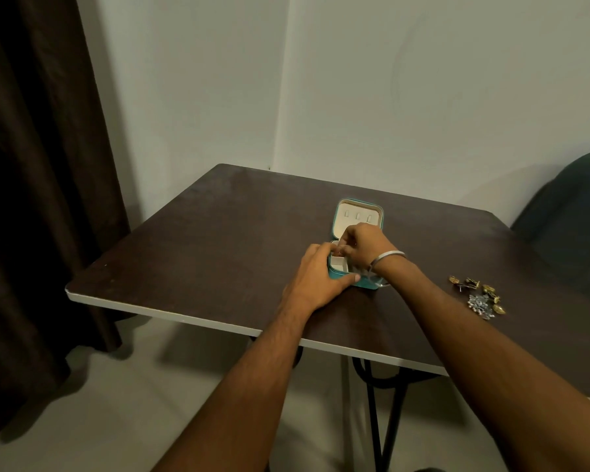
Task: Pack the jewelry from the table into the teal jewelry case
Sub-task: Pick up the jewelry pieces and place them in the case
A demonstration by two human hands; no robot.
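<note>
The teal jewelry case (358, 216) stands open on the dark table (201, 240), lid upright with a cream lining and three small holders. My left hand (317, 279) grips the case's front left corner, thumb on the teal wall. Over the cream compartments hovers my right hand (361, 245), fingers pinched on a small piece that is too tiny to identify. A silver bangle sits on my right wrist. A small pile of gold and silver jewelry (479, 298) lies on the table to the right, away from both hands.
The table's pale front edge (184, 318) runs diagonally below my arms. A dark chair (573, 219) stands at the far right, a dark curtain (31, 165) hangs at the left, and a wall is behind the table.
</note>
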